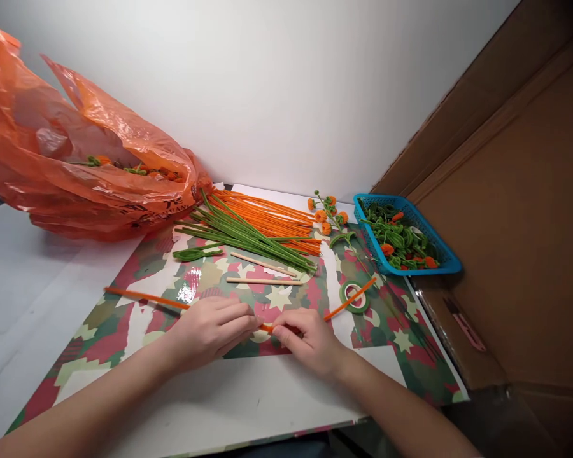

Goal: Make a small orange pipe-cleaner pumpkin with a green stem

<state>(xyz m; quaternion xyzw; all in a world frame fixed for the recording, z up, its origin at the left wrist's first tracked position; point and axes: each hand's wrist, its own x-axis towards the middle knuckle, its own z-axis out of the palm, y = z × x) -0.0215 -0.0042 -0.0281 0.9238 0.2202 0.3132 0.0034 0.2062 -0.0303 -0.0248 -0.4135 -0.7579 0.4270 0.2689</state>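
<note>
A long orange pipe cleaner (143,296) lies across the patterned sheet (401,337) and passes under both hands. My left hand (210,331) pinches it near its middle, fingers closed. My right hand (310,340) grips the same pipe cleaner just to the right, and its far end (351,299) sticks out toward a green tape roll (354,296). Two wooden sticks (262,280) lie just beyond my hands.
Bundles of green (248,236) and orange pipe cleaners (272,215) lie at the back. A finished orange flower stem (329,213) rests beside a blue basket (451,262) of made pieces. An orange plastic bag (76,159) sits far left. Cardboard (506,191) walls the right side.
</note>
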